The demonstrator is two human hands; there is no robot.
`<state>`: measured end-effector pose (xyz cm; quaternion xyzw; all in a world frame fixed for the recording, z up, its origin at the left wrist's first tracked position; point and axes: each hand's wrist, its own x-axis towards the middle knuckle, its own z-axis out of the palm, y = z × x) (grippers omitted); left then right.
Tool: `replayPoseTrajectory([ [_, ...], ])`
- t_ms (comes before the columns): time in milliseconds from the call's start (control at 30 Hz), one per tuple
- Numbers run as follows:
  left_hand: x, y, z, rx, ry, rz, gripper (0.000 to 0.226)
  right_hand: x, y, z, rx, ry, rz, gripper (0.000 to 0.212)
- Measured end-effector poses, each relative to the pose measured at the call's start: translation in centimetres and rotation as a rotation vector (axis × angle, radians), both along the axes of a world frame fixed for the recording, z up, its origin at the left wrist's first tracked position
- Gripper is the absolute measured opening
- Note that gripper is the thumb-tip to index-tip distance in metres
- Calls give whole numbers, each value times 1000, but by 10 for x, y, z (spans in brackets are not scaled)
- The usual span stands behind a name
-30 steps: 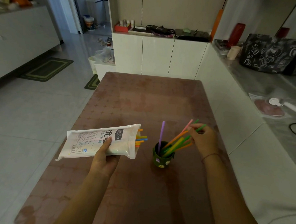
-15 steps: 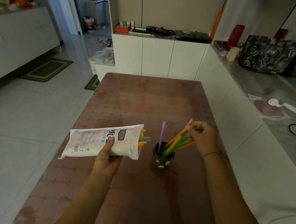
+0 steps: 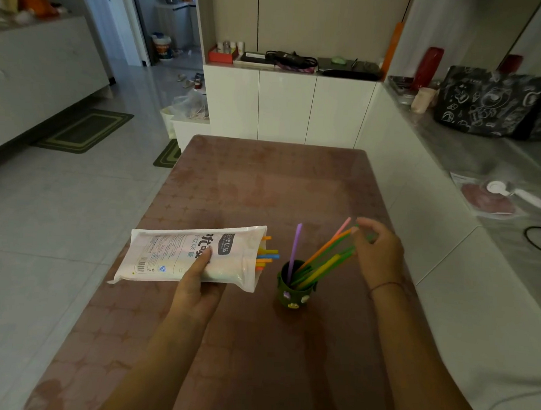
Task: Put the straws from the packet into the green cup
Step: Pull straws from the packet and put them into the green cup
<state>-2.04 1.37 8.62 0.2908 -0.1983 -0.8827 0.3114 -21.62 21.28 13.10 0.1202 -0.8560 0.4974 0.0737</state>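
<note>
The green cup [image 3: 293, 287] stands upright on the brown table [image 3: 273, 186], a little right of the table's middle line and near the person. A bundle of straws [image 3: 321, 262] sits in it: one purple straw stands almost upright at the left of the rim, while orange, yellow, green and pink ones lean together up and to the right. Small pale decorations show on the cup's near wall.

The right hand [image 3: 378, 254] is at the top ends of the leaning straws. Its fingers are loosely curled and parted, thumb and forefinger a little apart; their tips are at the straw ends, but whether they touch cannot be told.

Just left of the cup, the left hand [image 3: 197, 287] holds the white packet [image 3: 194, 254] above the table, thumb pressed on the printed top face and the other fingers hidden beneath. The packet lies roughly level, its open mouth turned toward the cup. Orange, yellow and blue straw ends [image 3: 268, 255] stick out of that mouth, near the cup's rim but apart from it.

Beyond the table stand white cabinets [image 3: 287, 105]. To the right runs a grey counter [image 3: 484, 159] with a dark patterned bag [image 3: 487, 103] on it.
</note>
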Motion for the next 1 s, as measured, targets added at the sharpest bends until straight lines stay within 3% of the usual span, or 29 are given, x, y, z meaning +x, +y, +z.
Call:
replayPoseTrajectory([
  [133, -3, 1, 8, -88, 20, -11, 29, 15, -3, 22, -128, 176, -29, 19],
  [200, -6, 3, 13, -131, 20, -7, 35, 31, -14, 26, -278, 86, 67, 15],
  [300, -12, 5, 20, -165, -1, 3, 43, 60, -42, 15, -491, -366, 248, 14],
  [400, -15, 9, 29, -238, -15, 9, 50, 80, -61, 0, -720, -934, 326, 29],
  [500, -16, 13, 35, -330, -14, 9, 60, 86, -67, -5, -970, -1196, 313, 29],
  [800, -11, 16, 37, -428, -12, 1, 62, 78, -72, -17, -1054, -1197, 284, 33],
  [1000, -15, 21, 36, -364, -12, -49, 59, 79, -80, -13, -950, -1032, 403, 35],
])
